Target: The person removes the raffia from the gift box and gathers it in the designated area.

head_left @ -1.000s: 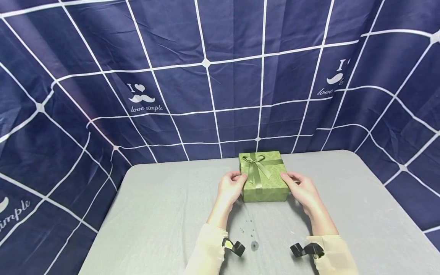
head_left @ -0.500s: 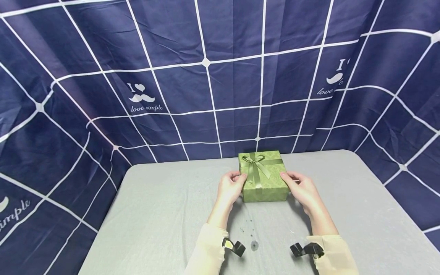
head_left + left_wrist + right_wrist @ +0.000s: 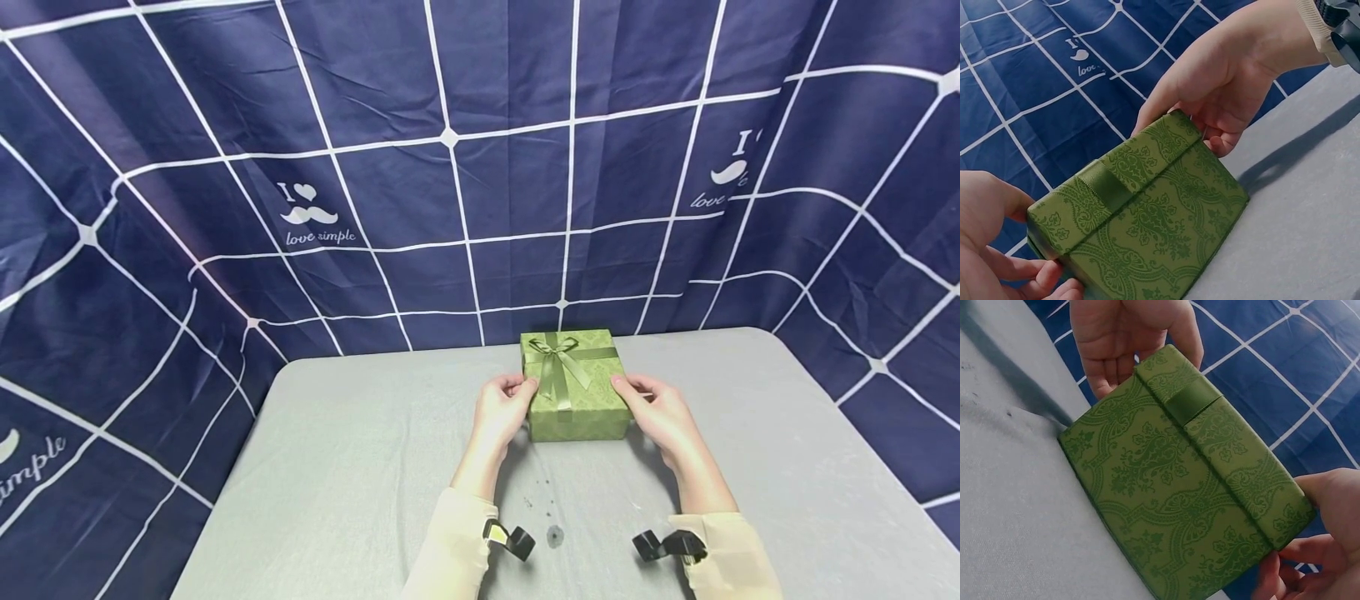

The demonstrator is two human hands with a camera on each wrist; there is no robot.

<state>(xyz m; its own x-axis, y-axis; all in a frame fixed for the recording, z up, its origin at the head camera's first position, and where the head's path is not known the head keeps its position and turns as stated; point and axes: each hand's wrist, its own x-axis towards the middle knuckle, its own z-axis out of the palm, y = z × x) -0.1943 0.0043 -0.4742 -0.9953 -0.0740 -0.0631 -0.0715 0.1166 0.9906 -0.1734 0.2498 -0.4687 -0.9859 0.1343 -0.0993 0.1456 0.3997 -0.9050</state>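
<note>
On the dark blue fabric curtain with white grid lines (image 3: 517,192), hanging beyond both hands, I can read "I", a heart, a moustache and "love simple" up past the left hand (image 3: 502,408). Past the right hand (image 3: 660,412) the same print runs into a fold, so the "I", part of a moustache and "love" show while the rest is swallowed; a third print, far out on the left hand's side, is cut off around "simple". Between the hands sits a square green box with a leafy, scrolling pattern (image 3: 579,427), a shiny green ribbon (image 3: 553,351) tied in a bow on its lid (image 3: 592,400). Its far side and underside are hidden from me; its bottom edge seems to meet the grey cloth-covered surface (image 3: 352,467). Both hands grip the box, one at each side, thumbs against the lid's upper edges and the other fingers bent in near its lower rim, some of the tips tucked out of sight. The forearms reach forward and slant inward, in cream cloth sleeves (image 3: 450,554) cut off below, a small black device (image 3: 512,540) on each cuff. Nearer than the hands, between the forearms, there's a dark roundish spot (image 3: 555,536) with smaller specks; I can't tell what made it.
</note>
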